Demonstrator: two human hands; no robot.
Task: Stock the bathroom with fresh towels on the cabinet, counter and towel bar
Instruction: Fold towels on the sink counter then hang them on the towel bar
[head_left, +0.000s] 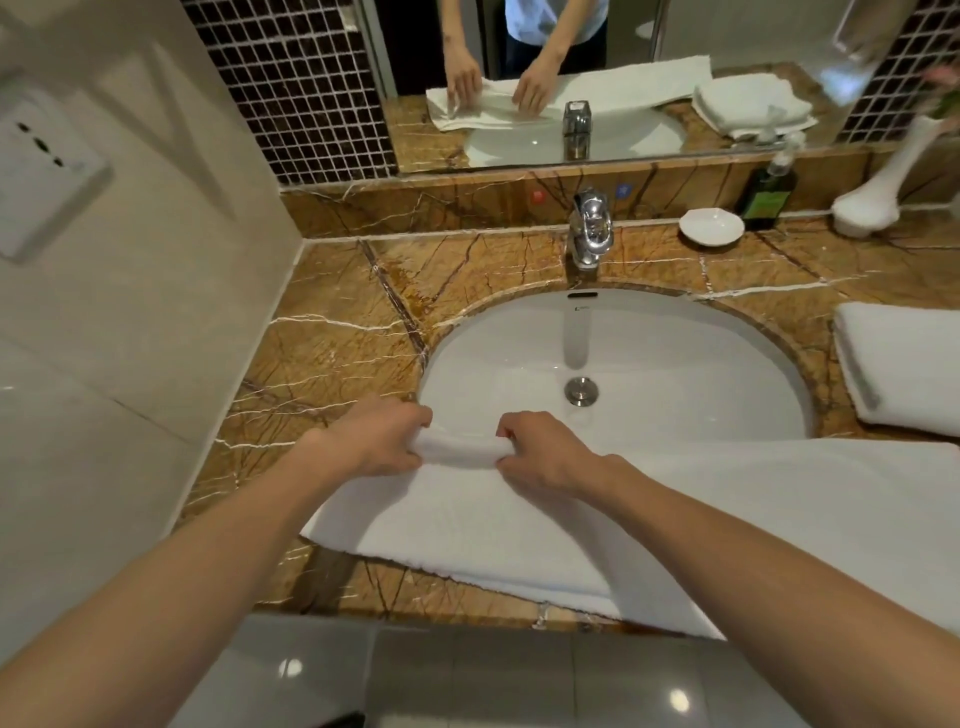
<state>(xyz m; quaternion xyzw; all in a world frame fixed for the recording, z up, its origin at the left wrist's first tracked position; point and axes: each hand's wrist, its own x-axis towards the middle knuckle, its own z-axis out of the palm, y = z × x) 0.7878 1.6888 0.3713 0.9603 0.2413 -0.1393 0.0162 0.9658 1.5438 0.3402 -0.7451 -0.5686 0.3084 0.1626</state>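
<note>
A long white towel (519, 525) lies spread along the front of the brown marble counter (332, 332), partly over the sink's near rim. Its left end is rolled into a small tube. My left hand (376, 436) grips the roll's left side and my right hand (545, 449) grips its right side, fingers curled over it. A second white towel (904, 369), folded, rests on the counter at the right edge of the view.
The white oval sink (623, 358) with a chrome faucet (589, 231) fills the counter's middle. Behind on the right stand a white soap dish (711, 226), a dark bottle (769, 189) and a white vase (883, 182). The mirror (597, 78) is above; a tiled wall is on the left.
</note>
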